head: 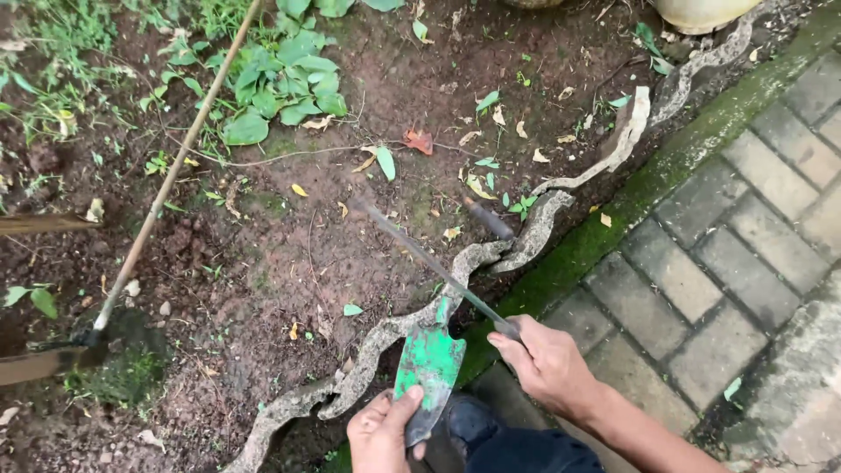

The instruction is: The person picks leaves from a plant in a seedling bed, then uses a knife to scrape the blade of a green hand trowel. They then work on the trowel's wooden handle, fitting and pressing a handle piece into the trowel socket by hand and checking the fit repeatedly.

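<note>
A bed of bare soil point(289, 254) fills most of the view, with a brick path point(745, 236) on the right and a mossy strip point(613, 219) between them. One wavy stone edging point(526, 236) runs along the bed's rim. One long pole point(166, 184) lies slanted across the soil on the left, its lower end in a dark tool head that is hard to make out. One leafy plant point(280, 79) grows at the top, and one pale pot point(701, 13) sits at the upper right edge.

Both of the person's hands are low in the frame, over the edging. The right hand point(547, 363) is closed around the near end of one long thin blade point(429, 263), which points up and left over the soil. The left hand point(381, 434) is clamped on the lower end of one green trowel point(429, 359), held upright with its scoop just under the blade, touching or nearly so.

The work in hand looks like blade against trowel, scraping or honing; I cannot tell which. Any stroke calls for a steady trowel and left fingers kept below the blade's edge
</note>
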